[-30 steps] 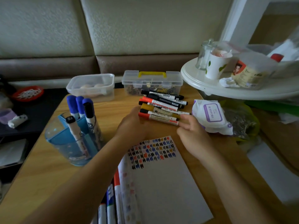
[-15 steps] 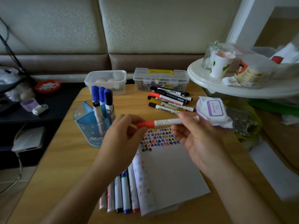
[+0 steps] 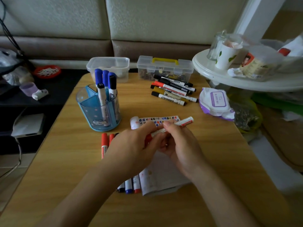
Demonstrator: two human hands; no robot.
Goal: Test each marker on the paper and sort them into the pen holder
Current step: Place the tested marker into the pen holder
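Left hand (image 3: 131,149), right hand (image 3: 182,145) grip marker (image 3: 185,121) above wooden table (image 3: 65,161); sofa (image 3: 164,18) behind.

Left arm: bare; we see it come in from 7 o'clock, pointing toward 1 o'clock.
Left hand (image 3: 131,149): back up, fingers curled round the red end of the marker (image 3: 185,121).
Right arm: bare, in from 5 o'clock, pointing toward 11 o'clock.
Right hand (image 3: 182,145): we see thumb and fingertips pinching the barrel.
Hands: touching, the right at 3 o'clock of the left.

White red-capped marker (image 3: 185,122) slants above scribbled paper (image 3: 165,176) near blue pen holder (image 3: 91,110).
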